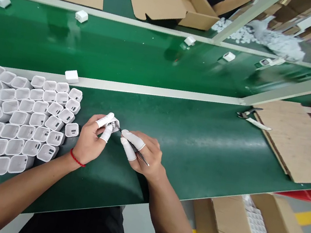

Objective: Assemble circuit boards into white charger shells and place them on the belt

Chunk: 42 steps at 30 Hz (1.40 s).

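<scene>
Between the thumb and fingers of my left hand (93, 137) is a small white plastic housing (116, 125), its open side turned to the right. White finger cots cover the fingertips of both hands. My right hand (144, 152) is closed on dark tweezers (139, 154), whose tips reach into the opening of the housing. What the tips touch inside is too small to make out. Left of my hands, rows of white open-topped housings (19, 117) stand packed together on the green table. One housing (72, 130) sits at the right edge of the group, nearest my left hand.
A green conveyor belt (118, 53) carries several white pieces beyond the pale rail (154, 91). Pliers (248, 113) lie beside a brown board (298, 141) at right. An open carton (243, 232) stands below the table edge. Across the belt are another carton (199, 20) and people's arms.
</scene>
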### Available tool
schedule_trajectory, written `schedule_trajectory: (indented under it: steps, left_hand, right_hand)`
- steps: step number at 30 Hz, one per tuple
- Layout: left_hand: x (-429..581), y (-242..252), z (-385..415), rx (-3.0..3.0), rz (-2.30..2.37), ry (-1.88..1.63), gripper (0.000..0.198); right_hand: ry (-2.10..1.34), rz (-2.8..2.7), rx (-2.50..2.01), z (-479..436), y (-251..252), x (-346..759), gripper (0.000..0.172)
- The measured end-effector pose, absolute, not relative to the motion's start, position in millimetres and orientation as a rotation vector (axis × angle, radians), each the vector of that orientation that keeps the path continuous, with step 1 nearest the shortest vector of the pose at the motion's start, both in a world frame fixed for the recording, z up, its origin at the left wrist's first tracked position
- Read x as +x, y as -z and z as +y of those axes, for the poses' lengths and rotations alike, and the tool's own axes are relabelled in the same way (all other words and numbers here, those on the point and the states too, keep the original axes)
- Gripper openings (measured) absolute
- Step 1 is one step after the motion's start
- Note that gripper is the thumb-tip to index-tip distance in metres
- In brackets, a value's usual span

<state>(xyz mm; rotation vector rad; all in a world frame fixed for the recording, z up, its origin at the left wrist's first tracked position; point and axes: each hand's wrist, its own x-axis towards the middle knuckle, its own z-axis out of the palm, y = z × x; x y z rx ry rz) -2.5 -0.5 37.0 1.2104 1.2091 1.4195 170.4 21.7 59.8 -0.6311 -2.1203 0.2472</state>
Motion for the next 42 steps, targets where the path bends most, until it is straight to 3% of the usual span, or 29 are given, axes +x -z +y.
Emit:
schedule_trajectory:
  steps: [25,32,42]
  left_hand:
    - [-3.6,-33.1,-4.1,1.421,1.342,-1.428,0.028]
    - [-5.6,-35.9,-2.2,1.443,1.298,-1.421,0.03]
    - [-5.2,-33.8,-3.2,1.497,1.358,-1.427,0.026]
  right_hand:
    - [-0.131,-2.357,-0.555,17.7,-65.2,164.9,0.033]
    - [-0.049,-2.185,-0.644,15.9,-64.4,166.7,0.035]
    - [-0.045,-2.398,-0.64,13.6,-62.7,165.3,0.026]
